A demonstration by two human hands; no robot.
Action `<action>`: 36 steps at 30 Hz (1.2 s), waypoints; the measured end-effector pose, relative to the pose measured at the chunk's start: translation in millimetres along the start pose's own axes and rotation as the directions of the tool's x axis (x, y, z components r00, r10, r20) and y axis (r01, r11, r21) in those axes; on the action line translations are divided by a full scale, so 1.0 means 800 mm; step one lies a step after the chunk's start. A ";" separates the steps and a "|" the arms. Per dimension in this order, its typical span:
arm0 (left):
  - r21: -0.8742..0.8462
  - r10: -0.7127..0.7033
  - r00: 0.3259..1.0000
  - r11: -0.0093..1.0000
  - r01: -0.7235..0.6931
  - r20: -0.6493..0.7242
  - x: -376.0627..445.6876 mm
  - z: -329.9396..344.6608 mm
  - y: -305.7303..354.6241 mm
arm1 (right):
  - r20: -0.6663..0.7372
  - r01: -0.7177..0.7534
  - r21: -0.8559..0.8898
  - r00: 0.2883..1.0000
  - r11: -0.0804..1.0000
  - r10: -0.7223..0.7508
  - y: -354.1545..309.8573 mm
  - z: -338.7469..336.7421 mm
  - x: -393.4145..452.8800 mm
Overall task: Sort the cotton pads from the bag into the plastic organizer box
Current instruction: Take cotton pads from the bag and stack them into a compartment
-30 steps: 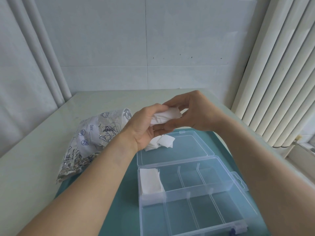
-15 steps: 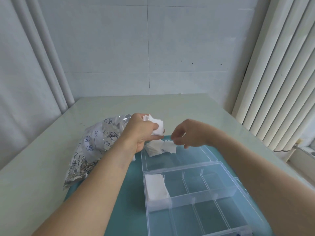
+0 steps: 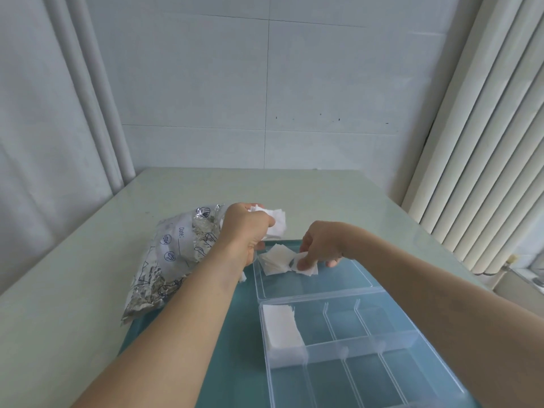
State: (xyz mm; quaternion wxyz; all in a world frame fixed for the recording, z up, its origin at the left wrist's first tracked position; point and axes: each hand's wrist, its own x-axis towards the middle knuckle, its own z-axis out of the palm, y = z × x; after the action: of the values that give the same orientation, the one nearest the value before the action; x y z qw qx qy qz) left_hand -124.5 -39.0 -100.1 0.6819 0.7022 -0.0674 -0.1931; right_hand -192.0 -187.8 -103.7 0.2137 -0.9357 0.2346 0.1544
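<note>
Head view: left hand [image 3: 247, 228] grips a bunch of cotton pads [image 3: 275, 223] above the far-left corner of the clear organizer box [image 3: 382, 343]. Right hand [image 3: 319, 245] pinches one pad [image 3: 306, 267] from a loose pile [image 3: 276, 259] on the box's open lid [image 3: 338, 281]. Stacked pads [image 3: 279, 328] fill the box's far-left compartment. Foil bag [image 3: 176, 254] lies left of the box.

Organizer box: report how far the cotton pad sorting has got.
Done: one stack of pads fills the far-left compartment of the organizer box; the other compartments look empty. In hand: the left hand grips a bunch of pads, and the right hand pinches a pad from the loose pile on the open lid. Left: those pads, plus whatever the bag holds.
</note>
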 end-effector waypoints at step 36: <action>0.031 0.119 0.993 0.992 -0.119 -0.020 0.003 -0.004 0.004 | -0.012 0.282 -0.106 0.959 0.954 -0.285 -0.038 0.035 -0.027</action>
State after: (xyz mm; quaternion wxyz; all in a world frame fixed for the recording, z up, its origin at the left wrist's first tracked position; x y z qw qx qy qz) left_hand -120.4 -36.9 -97.6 0.6822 0.7093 -0.1046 -0.1435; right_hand -200.1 -142.4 -109.2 0.1819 -0.9714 0.0927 0.1214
